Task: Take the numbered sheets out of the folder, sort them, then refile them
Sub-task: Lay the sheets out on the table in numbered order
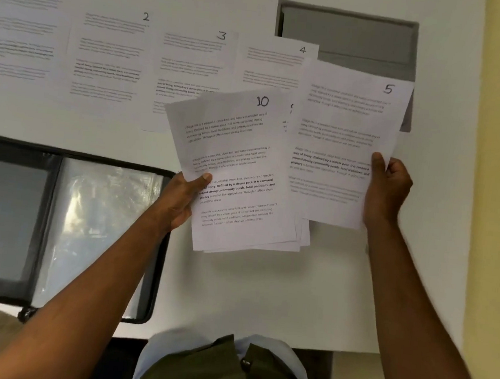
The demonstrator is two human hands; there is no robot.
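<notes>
Head view — folder open (clear sleeves)

Sheets 1–4 in a row on table, sheet 5 and stack topped 10 held, folder open

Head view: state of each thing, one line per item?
Sheets 1 to 4: flat on the table in a row, in order.
Sheet 5: held up in the right hand.
Remaining stack: fanned in the left hand, sheet 10 on top.
Folder: lying open, visible clear sleeve empty.
Grey tray: on the table, partly covered by sheets 4 and 5.
</notes>
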